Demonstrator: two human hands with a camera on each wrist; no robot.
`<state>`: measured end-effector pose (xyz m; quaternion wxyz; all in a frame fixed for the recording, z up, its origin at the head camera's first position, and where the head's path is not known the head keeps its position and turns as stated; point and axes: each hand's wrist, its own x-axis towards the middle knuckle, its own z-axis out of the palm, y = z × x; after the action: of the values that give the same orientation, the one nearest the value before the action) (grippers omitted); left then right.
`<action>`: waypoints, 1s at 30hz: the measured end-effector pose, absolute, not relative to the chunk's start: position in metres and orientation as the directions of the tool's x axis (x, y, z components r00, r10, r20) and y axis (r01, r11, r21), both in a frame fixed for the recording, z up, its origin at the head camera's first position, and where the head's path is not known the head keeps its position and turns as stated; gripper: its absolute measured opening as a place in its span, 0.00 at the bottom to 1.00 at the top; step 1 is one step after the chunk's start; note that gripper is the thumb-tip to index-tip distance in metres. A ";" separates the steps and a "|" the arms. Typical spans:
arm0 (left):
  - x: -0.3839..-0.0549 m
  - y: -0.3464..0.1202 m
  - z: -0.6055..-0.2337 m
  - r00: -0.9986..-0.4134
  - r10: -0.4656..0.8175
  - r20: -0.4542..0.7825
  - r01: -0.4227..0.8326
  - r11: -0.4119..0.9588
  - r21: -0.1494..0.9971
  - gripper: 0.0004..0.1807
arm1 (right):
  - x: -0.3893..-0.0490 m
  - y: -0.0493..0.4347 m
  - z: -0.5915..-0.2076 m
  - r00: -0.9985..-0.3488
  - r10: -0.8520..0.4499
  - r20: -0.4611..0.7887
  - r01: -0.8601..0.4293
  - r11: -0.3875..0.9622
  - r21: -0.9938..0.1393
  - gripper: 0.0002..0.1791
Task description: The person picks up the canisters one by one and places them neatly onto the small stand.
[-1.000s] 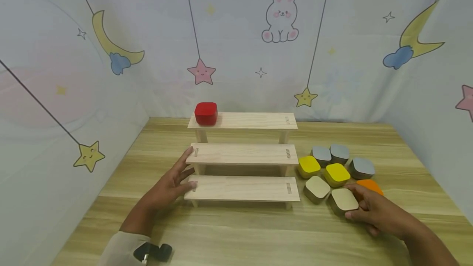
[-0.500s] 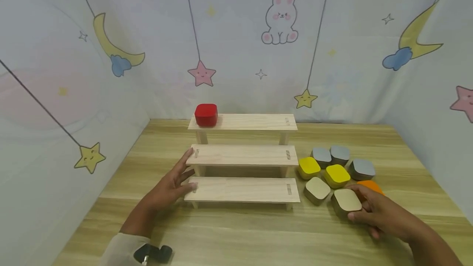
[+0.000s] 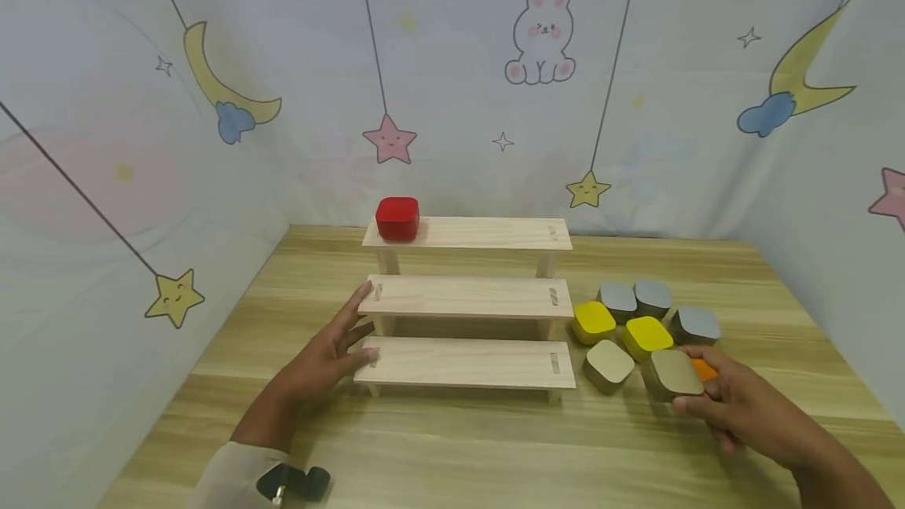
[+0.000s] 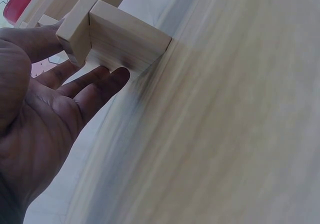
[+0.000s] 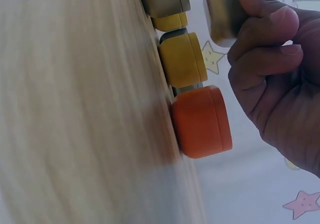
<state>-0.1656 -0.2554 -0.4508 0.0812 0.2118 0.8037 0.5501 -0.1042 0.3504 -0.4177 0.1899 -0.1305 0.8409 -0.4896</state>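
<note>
My right hand (image 3: pixel 742 407) pinches a beige rounded-square lidded box (image 3: pixel 672 374) between thumb and fingers. In the right wrist view that held box (image 5: pixel 222 14) hangs clear of the tabletop. Beneath and behind it, an orange box (image 5: pixel 200 124) sits on the table, mostly covered in the head view. My left hand (image 3: pixel 321 356) rests against the left end of a three-step wooden stand (image 3: pixel 463 364). Its thumb touches the lowest step and its fingers reach the middle one. The left wrist view shows those fingers extended beside the stand's leg (image 4: pixel 125 36). A red box (image 3: pixel 397 220) stands at the top step's left end.
Right of the stand, a second beige box (image 3: pixel 608 366), two yellow boxes (image 3: pixel 646 336) and three grey boxes (image 3: pixel 696 324) cluster closely. Cartoon-printed curtains (image 3: pixel 452 100) enclose the wood-grain table (image 3: pixel 452 454) at the back and sides.
My right hand has raised the beige box off the table and shifted it slightly right, over the orange box. The left hand stays at the stand.
</note>
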 end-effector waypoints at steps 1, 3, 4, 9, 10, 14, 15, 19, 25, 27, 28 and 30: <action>-0.165 -0.256 -0.451 -0.895 0.433 0.106 0.253 0.299 0.920 0.58 | -0.104 0.349 -0.416 -0.900 -0.395 -0.184 -0.036 0.489 -0.872 0.46; -0.165 -0.256 -0.452 -0.894 0.434 0.107 0.251 0.290 0.923 0.58 | -0.103 0.345 -0.412 -0.911 -0.377 -0.169 -0.039 0.486 -0.873 0.45; -0.166 -0.256 -0.452 -0.895 0.433 0.107 0.251 0.290 0.924 0.58 | -0.102 0.343 -0.411 -0.916 -0.368 -0.160 -0.042 0.485 -0.873 0.45; -0.167 -0.254 -0.453 -0.892 0.435 0.120 0.267 0.294 0.918 0.57 | -0.100 0.335 -0.401 -0.941 -0.303 -0.153 -0.012 0.483 -0.876 0.45; -0.167 -0.254 -0.453 -0.893 0.433 0.119 0.267 0.300 0.916 0.57 | -0.099 0.333 -0.399 -0.945 -0.292 -0.146 -0.015 0.486 -0.874 0.45; -0.166 -0.254 -0.452 -0.900 0.421 0.110 0.260 0.319 0.911 0.58 | -0.100 0.321 -0.389 -0.959 -0.268 -0.093 -0.053 0.493 -0.868 0.39; -0.166 -0.255 -0.452 -0.901 0.419 0.110 0.262 0.326 0.908 0.58 | -0.101 0.318 -0.388 -0.961 -0.269 -0.069 -0.075 0.493 -0.867 0.38; -0.165 -0.255 -0.452 -0.901 0.420 0.111 0.262 0.323 0.909 0.58 | -0.107 0.305 -0.377 -0.965 -0.260 -0.033 -0.114 0.530 -0.841 0.42; -0.165 -0.255 -0.452 -0.904 0.415 0.103 0.256 0.331 0.908 0.59 | -0.119 0.280 -0.357 -0.960 -0.281 -0.008 -0.152 0.542 -0.826 0.42; -0.166 -0.255 -0.452 -0.906 0.411 0.100 0.252 0.333 0.909 0.59 | -0.123 0.271 -0.352 -0.957 -0.291 0.001 -0.163 0.533 -0.830 0.44; -0.166 -0.255 -0.452 -0.908 0.408 0.099 0.249 0.333 0.910 0.59 | -0.125 0.266 -0.349 -0.955 -0.298 0.008 -0.172 0.532 -0.829 0.45; -0.166 -0.255 -0.451 -0.907 0.409 0.098 0.248 0.330 0.911 0.59 | -0.128 0.258 -0.345 -0.953 -0.303 0.016 -0.189 0.552 -0.812 0.47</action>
<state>-0.1659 -0.2545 -0.4515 0.0746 0.2023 0.8120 0.5424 -0.1284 0.2577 -0.3447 0.0630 -0.1402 0.8786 -0.4522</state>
